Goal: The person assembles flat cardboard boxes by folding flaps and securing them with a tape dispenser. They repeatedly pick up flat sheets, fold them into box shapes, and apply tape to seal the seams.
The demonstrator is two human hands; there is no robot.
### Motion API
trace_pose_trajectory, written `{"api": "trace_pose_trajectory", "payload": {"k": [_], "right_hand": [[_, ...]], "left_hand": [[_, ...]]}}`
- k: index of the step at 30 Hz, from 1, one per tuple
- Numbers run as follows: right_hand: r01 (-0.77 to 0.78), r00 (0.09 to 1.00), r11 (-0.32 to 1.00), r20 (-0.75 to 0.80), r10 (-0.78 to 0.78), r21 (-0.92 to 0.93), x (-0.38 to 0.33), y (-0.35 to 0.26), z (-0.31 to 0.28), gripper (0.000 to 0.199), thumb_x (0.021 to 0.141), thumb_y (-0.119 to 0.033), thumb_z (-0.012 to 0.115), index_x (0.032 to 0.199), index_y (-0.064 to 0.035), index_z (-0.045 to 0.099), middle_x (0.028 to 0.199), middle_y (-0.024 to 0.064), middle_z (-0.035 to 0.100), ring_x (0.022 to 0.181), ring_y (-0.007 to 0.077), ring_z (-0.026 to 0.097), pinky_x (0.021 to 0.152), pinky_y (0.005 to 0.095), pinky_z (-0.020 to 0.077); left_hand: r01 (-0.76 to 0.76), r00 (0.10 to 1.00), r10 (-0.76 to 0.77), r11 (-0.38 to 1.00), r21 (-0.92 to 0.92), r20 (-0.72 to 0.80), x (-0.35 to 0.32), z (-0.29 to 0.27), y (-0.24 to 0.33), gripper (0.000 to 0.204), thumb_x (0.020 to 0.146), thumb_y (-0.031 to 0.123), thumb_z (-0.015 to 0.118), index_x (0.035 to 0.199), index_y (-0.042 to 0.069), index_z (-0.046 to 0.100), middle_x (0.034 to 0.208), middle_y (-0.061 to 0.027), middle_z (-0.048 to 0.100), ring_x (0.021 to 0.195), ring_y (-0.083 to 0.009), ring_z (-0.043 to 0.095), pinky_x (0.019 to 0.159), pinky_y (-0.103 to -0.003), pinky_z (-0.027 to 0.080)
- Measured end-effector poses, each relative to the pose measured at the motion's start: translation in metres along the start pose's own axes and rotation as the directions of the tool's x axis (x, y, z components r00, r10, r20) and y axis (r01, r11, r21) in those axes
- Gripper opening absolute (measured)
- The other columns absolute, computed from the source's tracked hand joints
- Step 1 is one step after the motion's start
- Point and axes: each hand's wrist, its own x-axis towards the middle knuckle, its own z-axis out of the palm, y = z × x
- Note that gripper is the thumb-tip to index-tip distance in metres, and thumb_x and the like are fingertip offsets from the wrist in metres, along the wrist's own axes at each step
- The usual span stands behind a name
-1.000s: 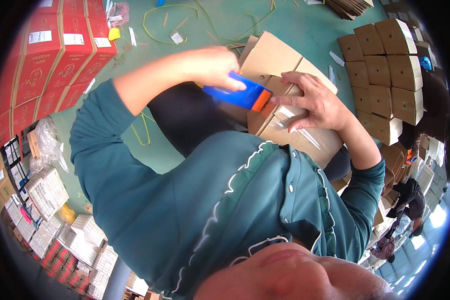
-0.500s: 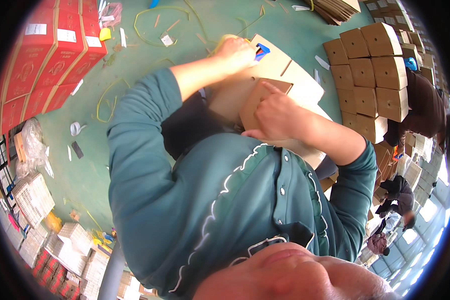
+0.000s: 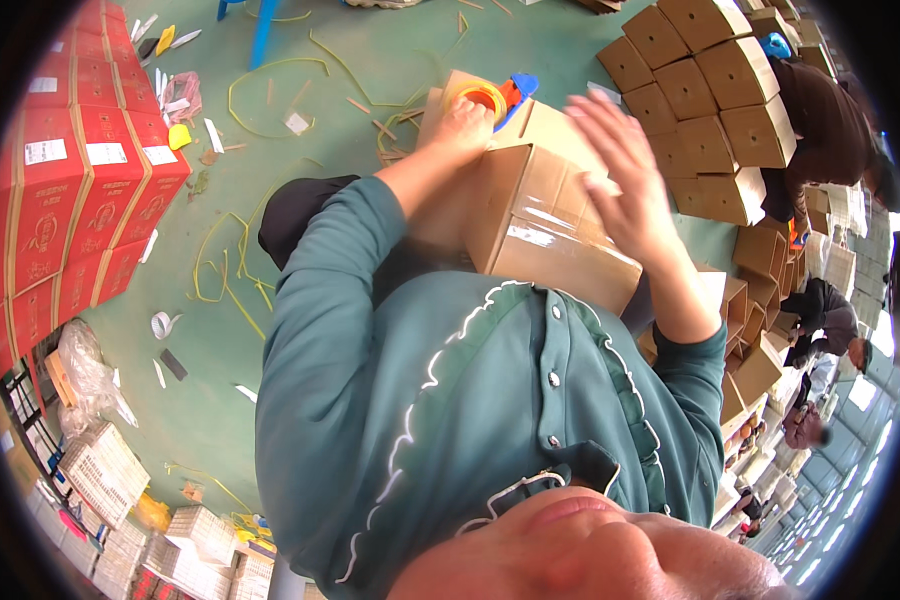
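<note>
My left hand [image 3: 464, 132] is closed on a blue tape dispenser [image 3: 516, 94] with a yellow-orange roll, at the far side of a brown cardboard carton. The carton [image 3: 500, 215] stands in front of my chest, a shiny strip of clear tape [image 3: 532, 236] across one face. Raised over its right side, my right hand [image 3: 630, 185] has its fingers spread and slightly blurred, with nothing in it. More brown cardboard [image 3: 560, 132] lies beyond the carton, close to the dispenser.
Red cartons [image 3: 95, 205] are stacked at the left. Brown boxes [image 3: 705, 100] are piled at the right, beside a person in dark clothes [image 3: 830, 130]. Yellow strapping [image 3: 232, 255] and scraps litter the green floor. A blue stool leg [image 3: 263, 35] shows at the far edge.
My right hand has lifted off the cardboard and opened. The carton now shows a taped face toward me. My left hand still holds the dispenser, its yellow roll now visible.
</note>
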Motion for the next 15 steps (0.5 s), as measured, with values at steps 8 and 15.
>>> {"api": "trace_pose_trajectory", "payload": {"k": [8,15], "right_hand": [[-0.053,0.958,0.992,0.273,0.082,-0.115,-0.08,-0.02,0.016,0.075,0.083,-0.036,0.067,0.148,-0.0138,0.035,0.154,0.0047,0.033,0.145,0.0235,0.025,0.116,0.0542,0.0176],[-0.117,0.929,0.946,0.303,0.211,-0.301,-0.134,0.008,0.016,0.092,0.083,-0.074,0.039,0.152,-0.014,0.028,0.158,0.0033,0.025,0.148,0.0247,0.014,0.117,0.0554,0.0067]], "left_hand": [[-0.139,0.983,-0.034,0.506,-0.851,-0.181,-0.075,-0.141,0.113,0.068,0.097,0.019,0.056,0.149,-0.004,0.02,0.153,-0.0209,0.028,0.143,-0.0268,0.026,0.116,-0.036,0.021],[-0.146,0.988,0.11,0.46,-0.876,-0.107,-0.083,-0.114,0.129,0.072,0.096,0.003,0.046,0.153,0.0,0.002,0.161,-0.0154,0.006,0.149,-0.0237,0.005,0.118,-0.036,0.008]]}}
